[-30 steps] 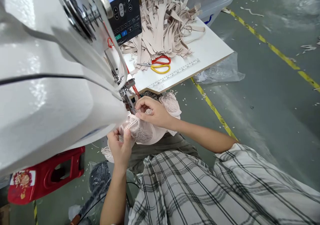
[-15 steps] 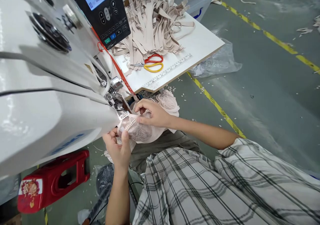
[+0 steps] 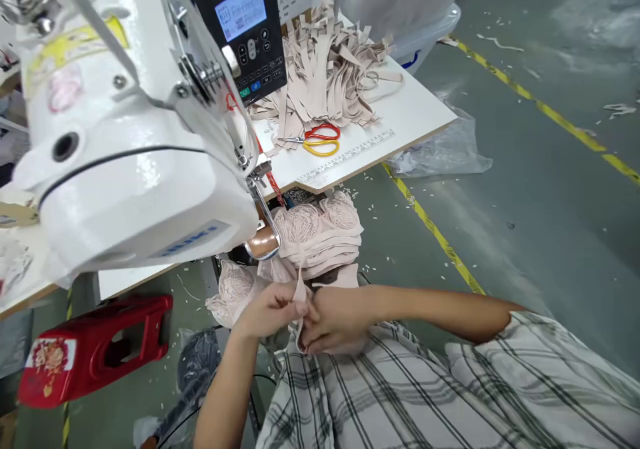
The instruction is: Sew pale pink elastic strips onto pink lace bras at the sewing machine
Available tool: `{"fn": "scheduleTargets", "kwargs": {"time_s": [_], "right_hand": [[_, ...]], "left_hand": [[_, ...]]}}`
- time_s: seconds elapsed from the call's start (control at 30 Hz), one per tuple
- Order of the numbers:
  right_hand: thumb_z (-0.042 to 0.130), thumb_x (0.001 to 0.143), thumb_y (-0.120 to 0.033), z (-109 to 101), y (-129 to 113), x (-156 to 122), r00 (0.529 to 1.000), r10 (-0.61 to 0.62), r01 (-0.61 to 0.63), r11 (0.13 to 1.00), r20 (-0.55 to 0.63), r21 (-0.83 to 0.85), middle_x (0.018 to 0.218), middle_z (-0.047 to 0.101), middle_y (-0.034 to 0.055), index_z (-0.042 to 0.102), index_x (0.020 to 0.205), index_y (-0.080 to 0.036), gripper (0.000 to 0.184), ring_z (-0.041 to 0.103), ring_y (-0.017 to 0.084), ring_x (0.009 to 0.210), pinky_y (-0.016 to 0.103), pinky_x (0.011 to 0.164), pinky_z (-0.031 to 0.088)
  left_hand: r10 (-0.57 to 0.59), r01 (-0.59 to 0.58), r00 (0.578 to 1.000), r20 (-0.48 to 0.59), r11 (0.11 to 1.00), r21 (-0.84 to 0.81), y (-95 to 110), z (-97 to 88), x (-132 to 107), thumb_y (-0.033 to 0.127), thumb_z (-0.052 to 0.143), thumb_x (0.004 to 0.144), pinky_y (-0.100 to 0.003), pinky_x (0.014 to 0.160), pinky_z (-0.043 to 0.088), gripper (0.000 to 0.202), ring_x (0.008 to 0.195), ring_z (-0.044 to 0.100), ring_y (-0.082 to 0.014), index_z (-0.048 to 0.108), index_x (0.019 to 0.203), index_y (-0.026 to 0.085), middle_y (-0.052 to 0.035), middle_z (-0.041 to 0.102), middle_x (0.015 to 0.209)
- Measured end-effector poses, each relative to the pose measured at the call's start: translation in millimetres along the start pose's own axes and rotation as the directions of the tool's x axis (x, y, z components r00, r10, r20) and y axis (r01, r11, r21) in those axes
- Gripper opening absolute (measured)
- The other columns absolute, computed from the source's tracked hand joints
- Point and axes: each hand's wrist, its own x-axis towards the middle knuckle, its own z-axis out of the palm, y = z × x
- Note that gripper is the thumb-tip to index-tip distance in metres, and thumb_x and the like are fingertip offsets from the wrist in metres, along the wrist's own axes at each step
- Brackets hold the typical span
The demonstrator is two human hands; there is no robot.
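Note:
My left hand (image 3: pixel 270 310) and my right hand (image 3: pixel 337 312) are together in front of my shirt, just short of the sewing machine (image 3: pixel 150 196). Between them a narrow pale pink fabric piece (image 3: pixel 300 290) rises to a point, pinched by the left fingers and thumb. The right hand's fingers are curled around the lower part of this piece, mostly hiding it. Just beyond my hands lies a stack of pale pink lace bras (image 3: pixel 323 232). Another lace bra cup (image 3: pixel 235 286) shows left of it, below the machine's front end.
On the white table (image 3: pixel 420 119) lie scissors (image 3: pixel 320 144) with red and yellow handles, beside a printed ruler (image 3: pixel 350 156) and a heap of beige straps (image 3: pixel 330 76). A control panel (image 3: pixel 250 42) stands behind the machine. A red stool (image 3: pixel 95 349) is at lower left.
Both hands have drawn back from the machine's needle area towards my body, with a pale pink piece between them. The view has shifted, showing more of the machine and the bra stack.

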Motion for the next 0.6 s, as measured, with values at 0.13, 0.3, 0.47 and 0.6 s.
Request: {"fn": "scheduleTargets", "kwargs": {"time_s": [0.13, 0.3, 0.47, 0.6], "right_hand": [[0.035, 0.103, -0.042, -3.8, 4.8, -11.1, 0.928, 0.341, -0.349, 0.937, -0.152, -0.030, 0.081, 0.073, 0.0047, 0.071, 0.093, -0.020, 0.043, 0.063, 0.016, 0.070, 0.028, 0.063, 0.042], [0.038, 0.103, -0.039, -33.4, 20.6, -31.5, 0.905, 0.383, -0.417, 0.886, -0.187, -0.201, 0.086, 0.071, 0.0075, 0.071, 0.094, -0.017, 0.040, 0.061, 0.019, 0.078, 0.031, 0.072, 0.041], [0.041, 0.102, -0.044, -42.9, 17.5, -52.9, 0.896, 0.403, -0.416, 0.908, -0.184, -0.040, 0.095, 0.069, 0.0090, 0.071, 0.099, -0.017, 0.040, 0.061, 0.021, 0.094, 0.034, 0.085, 0.045], [0.046, 0.099, -0.049, -38.4, 12.4, -65.9, 0.781, 0.563, -0.524, 0.826, -0.271, 0.207, 0.108, 0.069, 0.0067, 0.070, 0.103, -0.022, 0.037, 0.063, 0.020, 0.098, 0.031, 0.083, 0.048]], "left_hand": [[0.092, -0.234, 0.865, -0.494, 0.943, -0.235, 6.8, -40.0, -31.6, 0.066, 0.058, 0.084, -0.034, 0.053, 0.049, 0.049, 0.052, 0.054, -0.0174, 0.053, 0.059, 0.025, -0.0007, 0.051, 0.052], [0.084, -0.566, 0.471, -0.878, 0.792, -0.228, 12.3, -144.0, -85.5, 0.030, 0.037, 0.104, -0.020, 0.059, 0.043, 0.044, 0.045, 0.029, -0.0062, 0.041, 0.062, 0.019, 0.0071, 0.030, 0.046], [-0.135, -0.760, 0.305, -0.943, 0.562, -0.326, 1.9, -196.8, -140.6, 0.035, 0.011, 0.108, -0.016, 0.047, 0.035, 0.057, 0.036, 0.032, -0.0008, 0.046, 0.066, 0.020, 0.0107, 0.044, 0.042], [-0.070, -0.789, 0.363, -0.929, 0.507, -0.347, -10.8, -206.2, -169.7, 0.025, 0.018, 0.108, -0.014, 0.050, 0.040, 0.046, 0.044, 0.045, 0.0008, 0.054, 0.080, 0.021, 0.0138, 0.056, 0.052]]}}
